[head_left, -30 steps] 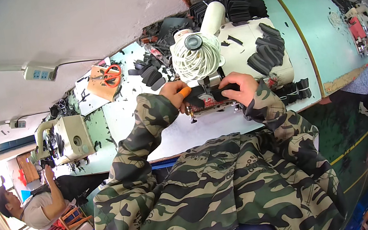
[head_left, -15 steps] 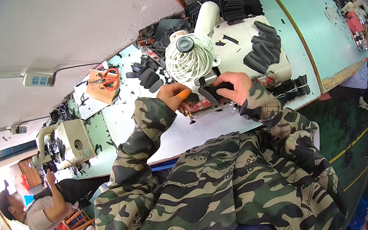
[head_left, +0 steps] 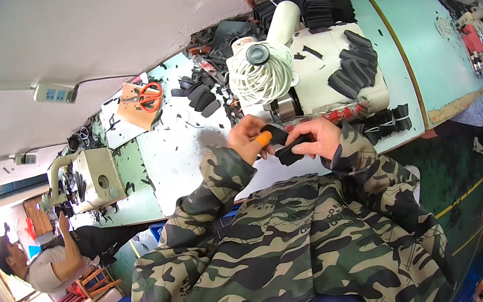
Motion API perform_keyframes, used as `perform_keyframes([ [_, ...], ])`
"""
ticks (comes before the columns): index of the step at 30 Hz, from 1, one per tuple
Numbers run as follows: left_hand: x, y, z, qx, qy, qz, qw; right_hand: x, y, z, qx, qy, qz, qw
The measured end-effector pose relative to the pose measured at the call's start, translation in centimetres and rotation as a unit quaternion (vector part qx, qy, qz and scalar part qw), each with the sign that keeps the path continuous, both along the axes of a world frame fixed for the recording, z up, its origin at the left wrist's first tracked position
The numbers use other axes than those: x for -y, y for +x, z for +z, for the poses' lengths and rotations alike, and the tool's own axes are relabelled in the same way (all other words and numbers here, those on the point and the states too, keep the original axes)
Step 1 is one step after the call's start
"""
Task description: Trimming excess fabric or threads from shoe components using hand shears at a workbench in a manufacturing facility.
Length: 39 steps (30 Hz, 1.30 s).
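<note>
My left hand (head_left: 246, 137), with an orange cover on one finger, is closed on a dark, flat piece (head_left: 277, 133) in front of the machine. Close beside it, my right hand (head_left: 322, 136) pinches black strip pieces (head_left: 289, 154), some of them folded or stacked; the fingers hide how many. Both hands are over the table's near part, just below the cream bench machine (head_left: 335, 43). A shiny metal cylinder (head_left: 288, 106) shows on the machine's near side. On its left part sits a coil of white cord (head_left: 262, 79) under a dark round knob (head_left: 257, 54).
Curved black pieces lie in a pile (head_left: 354, 68) on the machine and in a smaller pile (head_left: 201, 97) on the table. Tied black bundles (head_left: 387, 121) stand right. Orange-handled scissors (head_left: 150, 97) rest on brown card. Another machine (head_left: 93, 179) and a seated person (head_left: 52, 260) are left.
Both hands have moved nearer to me, away from the machine's metal cylinder, bringing the black pieces along. The view has shifted slightly.
</note>
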<state>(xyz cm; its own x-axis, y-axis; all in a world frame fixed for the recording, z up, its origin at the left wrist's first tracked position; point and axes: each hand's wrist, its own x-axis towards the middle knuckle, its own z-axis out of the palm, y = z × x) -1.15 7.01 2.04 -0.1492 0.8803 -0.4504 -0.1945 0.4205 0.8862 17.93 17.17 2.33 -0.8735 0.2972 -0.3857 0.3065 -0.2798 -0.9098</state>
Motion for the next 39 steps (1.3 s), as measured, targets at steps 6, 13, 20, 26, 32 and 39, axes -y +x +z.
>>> perform_keyframes([
  [6, -1.0, -0.9, 2.1, -0.028, -0.095, -0.262, 0.96, -0.9, -1.1, -1.3, -0.073, 0.246, 0.088, 0.962],
  [13, -2.8, -4.5, 0.1, -0.15, -0.183, -0.197, 0.952, -2.8, -1.4, 0.3, -0.003, 0.25, -0.001, 0.968],
  [20, -5.3, -3.3, 0.7, -0.177, -0.19, -0.213, 0.942, -3.3, -0.6, -0.8, -0.049, 0.333, -0.064, 0.939],
  [26, -4.7, -5.3, 1.3, 0.066, -0.186, -0.234, 0.952, -3.1, -1.5, -0.7, 0.019, 0.302, -0.098, 0.948],
  [32, -4.2, -4.0, 0.8, -0.056, -0.173, -0.169, 0.969, -3.5, -0.3, -0.7, 0.027, 0.319, -0.063, 0.945],
  [39, -3.5, -5.2, 1.1, -0.036, -0.214, -0.111, 0.97, -3.5, -0.1, 0.1, 0.034, 0.239, -0.042, 0.969],
])
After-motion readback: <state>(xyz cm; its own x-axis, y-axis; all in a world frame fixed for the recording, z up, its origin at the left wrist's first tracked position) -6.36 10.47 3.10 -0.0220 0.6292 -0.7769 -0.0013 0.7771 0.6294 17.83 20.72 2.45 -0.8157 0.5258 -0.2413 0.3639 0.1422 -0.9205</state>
